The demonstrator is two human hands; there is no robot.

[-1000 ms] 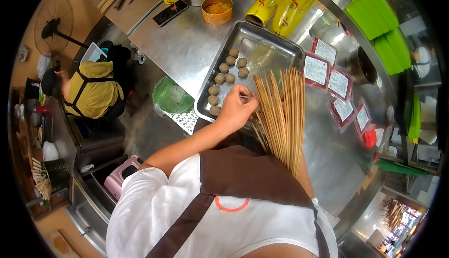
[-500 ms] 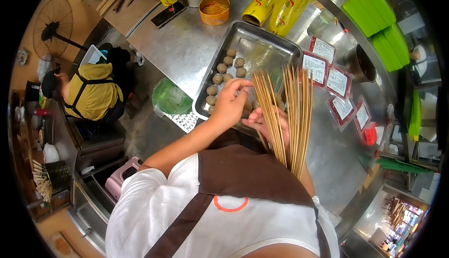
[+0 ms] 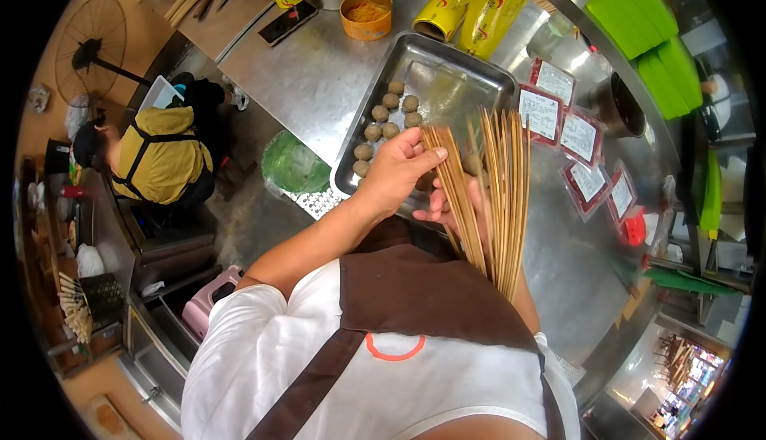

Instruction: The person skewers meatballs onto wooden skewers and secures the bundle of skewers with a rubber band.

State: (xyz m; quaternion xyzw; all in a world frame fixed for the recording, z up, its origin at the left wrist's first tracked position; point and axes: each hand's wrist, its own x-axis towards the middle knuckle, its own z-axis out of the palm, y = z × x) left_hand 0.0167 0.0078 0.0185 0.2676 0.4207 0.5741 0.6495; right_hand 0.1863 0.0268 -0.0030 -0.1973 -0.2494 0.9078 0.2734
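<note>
Thin wooden skewers (image 3: pixel 507 193) stand in two bunches, both angled up over the near rim of a metal tray (image 3: pixel 456 55). My right hand (image 3: pixel 447 205) is wrapped round them, partly hidden behind the left bunch. At the upper end of that left bunch, my left hand (image 3: pixel 396 170) is closed, thumb and fingers pinching the skewers near their tips. Several round brown meatballs (image 3: pixel 390 100) lie along the tray's left side, just beyond my left hand. Behind the skewers, the tray's contents are mostly hidden.
Sealed red packs with white labels (image 3: pixel 538 113) lie right of the tray. Behind it are yellow film rolls (image 3: pixel 444 15), an orange tub (image 3: pixel 366 15) and a phone (image 3: pixel 288 23). A person in a yellow top (image 3: pixel 163 157) sits at left, beyond a green-covered container (image 3: pixel 294 164).
My left hand has gone from curled fingers beside the skewers to a thumb-and-finger pinch on the left bunch. That bunch's tips have shifted slightly left.
</note>
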